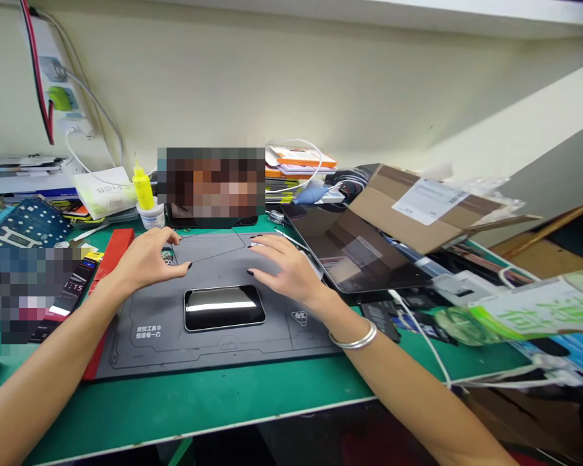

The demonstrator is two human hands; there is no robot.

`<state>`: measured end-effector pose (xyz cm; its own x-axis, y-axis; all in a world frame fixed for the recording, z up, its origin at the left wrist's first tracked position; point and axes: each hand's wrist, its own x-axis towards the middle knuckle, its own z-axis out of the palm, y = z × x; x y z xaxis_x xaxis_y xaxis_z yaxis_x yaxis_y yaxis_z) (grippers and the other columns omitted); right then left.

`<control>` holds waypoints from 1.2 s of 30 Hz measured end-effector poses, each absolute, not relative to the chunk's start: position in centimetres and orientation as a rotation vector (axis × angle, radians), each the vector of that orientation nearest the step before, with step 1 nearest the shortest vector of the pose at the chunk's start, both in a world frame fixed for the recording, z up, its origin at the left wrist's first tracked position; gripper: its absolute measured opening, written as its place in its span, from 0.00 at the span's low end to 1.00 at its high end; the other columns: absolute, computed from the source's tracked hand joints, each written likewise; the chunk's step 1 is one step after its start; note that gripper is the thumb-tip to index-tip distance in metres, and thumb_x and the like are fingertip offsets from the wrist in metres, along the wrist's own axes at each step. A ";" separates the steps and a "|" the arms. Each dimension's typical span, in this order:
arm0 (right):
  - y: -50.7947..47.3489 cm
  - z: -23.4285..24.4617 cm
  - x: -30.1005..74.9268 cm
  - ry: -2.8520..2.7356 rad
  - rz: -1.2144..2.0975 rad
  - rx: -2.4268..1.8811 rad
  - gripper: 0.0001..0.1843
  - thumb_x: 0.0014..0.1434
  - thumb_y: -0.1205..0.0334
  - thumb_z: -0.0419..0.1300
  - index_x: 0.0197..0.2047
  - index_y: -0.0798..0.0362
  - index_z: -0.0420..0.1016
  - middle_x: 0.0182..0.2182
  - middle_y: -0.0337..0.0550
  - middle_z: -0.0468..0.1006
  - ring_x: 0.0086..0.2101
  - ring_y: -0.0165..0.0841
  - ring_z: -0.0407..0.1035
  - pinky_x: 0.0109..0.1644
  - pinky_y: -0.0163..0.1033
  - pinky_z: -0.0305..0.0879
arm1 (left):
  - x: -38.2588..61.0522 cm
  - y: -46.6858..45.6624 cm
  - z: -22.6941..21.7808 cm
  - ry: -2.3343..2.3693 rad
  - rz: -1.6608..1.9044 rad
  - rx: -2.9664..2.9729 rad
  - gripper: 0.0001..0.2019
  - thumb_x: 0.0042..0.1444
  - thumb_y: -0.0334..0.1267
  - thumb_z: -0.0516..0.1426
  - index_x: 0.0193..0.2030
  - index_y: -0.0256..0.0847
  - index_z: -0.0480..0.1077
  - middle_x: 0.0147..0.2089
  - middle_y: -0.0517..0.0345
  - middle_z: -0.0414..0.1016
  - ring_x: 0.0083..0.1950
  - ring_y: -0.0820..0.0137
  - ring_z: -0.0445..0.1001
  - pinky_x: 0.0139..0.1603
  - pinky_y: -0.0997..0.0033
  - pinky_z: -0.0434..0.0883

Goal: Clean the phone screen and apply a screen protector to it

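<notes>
A smartphone (pixel 225 308) with a dark, glossy screen lies face up on a grey work mat (pixel 194 353). My left hand (pixel 148 259) hovers over the mat's left side, thumb and fingers apart, nothing held between them. On the other side, my right hand (pixel 286 268) is above the mat just beyond the phone's upper right corner, its fingers spread. Neither hand touches the phone. A small greenish part (pixel 167 257) shows beside the left hand's fingers, partly hidden. The right wrist wears a silver bangle (pixel 354 338).
A large dark tablet-like panel (pixel 354 249) leans at the right, before an open cardboard box (pixel 418 207). A plastic bottle (pixel 519 307) lies farther right. Behind the mat stand a yellow needle bottle (pixel 142 188) and a white tub (pixel 151 215). Another lit phone (pixel 70 291) lies left.
</notes>
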<state>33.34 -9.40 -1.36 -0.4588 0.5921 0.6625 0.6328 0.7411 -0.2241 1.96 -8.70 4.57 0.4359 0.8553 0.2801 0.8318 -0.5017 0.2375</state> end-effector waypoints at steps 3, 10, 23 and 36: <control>-9.4 -1.1 35.0 -2.171 -0.005 -0.875 0.27 0.59 0.56 0.67 0.60 0.53 0.70 0.60 0.58 0.71 0.60 0.49 0.65 0.63 0.62 0.64 | 2.6 -10.5 5.7 1.378 0.572 2.628 0.17 0.50 0.49 0.60 0.41 0.43 0.65 0.50 0.51 0.78 0.52 0.60 0.76 0.54 0.59 0.72; -10.1 -0.1 35.7 -2.385 0.218 -0.702 0.41 0.50 0.49 0.73 0.64 0.51 0.67 0.57 0.52 0.76 0.57 0.45 0.70 0.60 0.52 0.69 | 2.8 -14.3 4.2 1.189 0.656 2.607 0.15 0.51 0.45 0.62 0.41 0.44 0.64 0.54 0.49 0.77 0.55 0.58 0.75 0.56 0.54 0.72; -11.9 1.0 34.9 -2.520 0.444 -0.696 0.37 0.54 0.49 0.71 0.62 0.56 0.66 0.44 0.49 0.76 0.42 0.38 0.71 0.45 0.44 0.72 | 2.3 -15.2 1.6 1.130 0.573 2.589 0.18 0.54 0.44 0.62 0.47 0.45 0.63 0.58 0.48 0.74 0.56 0.58 0.73 0.57 0.52 0.72; -12.7 0.6 34.2 -2.583 0.448 -0.702 0.29 0.60 0.58 0.61 0.63 0.52 0.65 0.57 0.56 0.70 0.56 0.44 0.68 0.57 0.50 0.70 | 2.6 -15.3 1.7 1.153 0.550 2.560 0.18 0.53 0.44 0.63 0.47 0.43 0.65 0.55 0.49 0.75 0.56 0.58 0.72 0.56 0.53 0.73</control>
<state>34.17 -12.69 0.61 -0.7820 0.5388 0.3134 0.4016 0.8201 -0.4076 2.55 -15.30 1.65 0.6090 0.7603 0.2259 0.6540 -0.6425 0.3993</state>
